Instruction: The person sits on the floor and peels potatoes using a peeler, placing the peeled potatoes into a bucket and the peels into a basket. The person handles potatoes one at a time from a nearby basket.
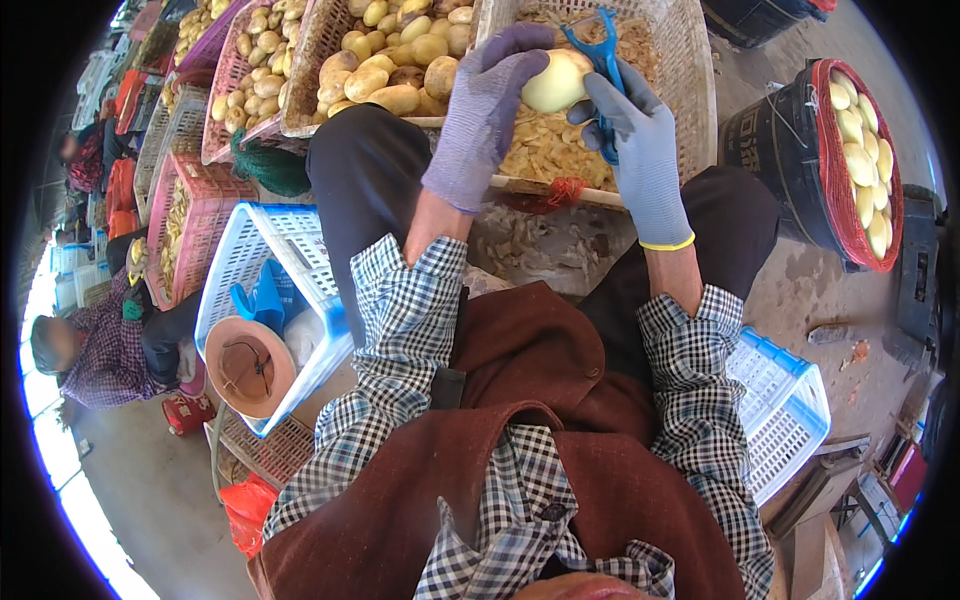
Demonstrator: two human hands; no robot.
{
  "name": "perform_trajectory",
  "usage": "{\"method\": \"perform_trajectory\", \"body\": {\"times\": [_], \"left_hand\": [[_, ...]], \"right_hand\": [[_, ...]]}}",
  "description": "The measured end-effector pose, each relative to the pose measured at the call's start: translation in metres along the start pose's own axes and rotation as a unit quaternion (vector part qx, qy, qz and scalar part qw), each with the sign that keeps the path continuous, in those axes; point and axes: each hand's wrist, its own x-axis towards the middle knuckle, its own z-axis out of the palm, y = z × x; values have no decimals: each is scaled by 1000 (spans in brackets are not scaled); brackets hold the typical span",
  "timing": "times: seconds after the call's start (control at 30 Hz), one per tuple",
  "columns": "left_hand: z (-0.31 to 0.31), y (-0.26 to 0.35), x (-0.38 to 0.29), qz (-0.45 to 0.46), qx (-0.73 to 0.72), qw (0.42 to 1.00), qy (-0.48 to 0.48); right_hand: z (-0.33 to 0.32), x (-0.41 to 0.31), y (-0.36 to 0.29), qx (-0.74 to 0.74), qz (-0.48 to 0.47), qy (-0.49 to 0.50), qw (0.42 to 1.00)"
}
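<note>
My left hand (487,105), in a purple-grey knit glove, holds a largely peeled potato (556,81) by its left side. A blue Y-shaped peeler (609,67) is gripped in my right hand (634,124), which wears a light grey glove with a yellow cuff. The peeler's head points up, just right of the potato, and my right fingertips are close to the potato's side. Both hands are above a white plastic crate (694,90) that holds a heap of potato peelings (559,146). Unpeeled potatoes (397,97) fill a dirty crate to the left.
A black bucket (772,150) with a red net bag of peeled potatoes stands at the right. Blue-white baskets (270,217) flank me, the left one holding a hat (250,366). Pink crates (214,135) stand further left, near a seated co-worker (112,337).
</note>
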Motion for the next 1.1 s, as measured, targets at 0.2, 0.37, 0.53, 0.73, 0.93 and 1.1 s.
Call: {"method": "perform_trajectory", "body": {"times": [0.2, 0.37, 0.53, 0.73, 0.93, 1.1], "left_hand": [[3, -16, 0, 46, -148, 983, 96], [-15, -35, 6, -103, -412, 900, 102], [-21, -33, 9, -83, -430, 880, 186], [-46, -50, 15, -95, -419, 886, 174], [-38, -29, 10, -58, -450, 883, 121], [-36, -22, 9, 27, -301, 946, 117]], "right_hand": [[14, -9, 1, 65, 17, 4, 998], [27, -22, -8, -71, 7, -51, 996], [21, -9, 0, -425, -285, -39, 858], [28, -25, 8, -647, -293, -56, 701], [28, -57, 16, -601, -218, -77, 765], [33, -45, -8, -547, -296, -51, 781]]}}
